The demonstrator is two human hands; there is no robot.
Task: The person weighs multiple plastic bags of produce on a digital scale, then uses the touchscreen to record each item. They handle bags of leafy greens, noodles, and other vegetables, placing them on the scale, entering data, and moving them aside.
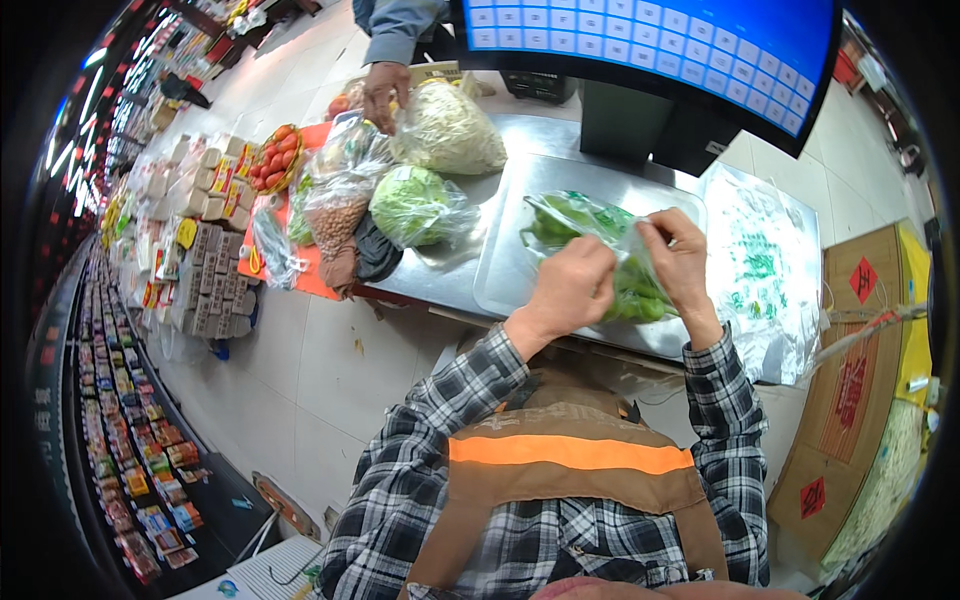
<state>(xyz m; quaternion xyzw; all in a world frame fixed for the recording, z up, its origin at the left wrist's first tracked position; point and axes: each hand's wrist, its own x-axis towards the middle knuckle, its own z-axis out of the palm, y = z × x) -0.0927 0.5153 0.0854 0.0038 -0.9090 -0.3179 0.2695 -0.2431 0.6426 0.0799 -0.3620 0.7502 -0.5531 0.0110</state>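
A clear plastic bag of green peppers (637, 296) lies on the metal weighing plate (502, 259). Both of my hands grip the upper part of this bag, close together. My left hand (574, 285) is closed on the plastic, with the peppers beside and under it. My right hand (677, 251) pinches the bag's edge between thumb and fingers. Right of the plate lies a stack of thin plastic bags (765, 277) with green print. A bagged cabbage (412, 202) sits on the metal counter to the left. Above the plate stands a screen (645, 45) showing a keyboard.
Another person's hand (386, 96) touches bagged goods beside a large bag of shredded vegetable (450, 127). Bagged nuts or beans (337, 221) and a basket of tomatoes (276, 159) are further left. Stacked egg cartons (217, 277) stand beyond. A cardboard box (847, 375) is at the right.
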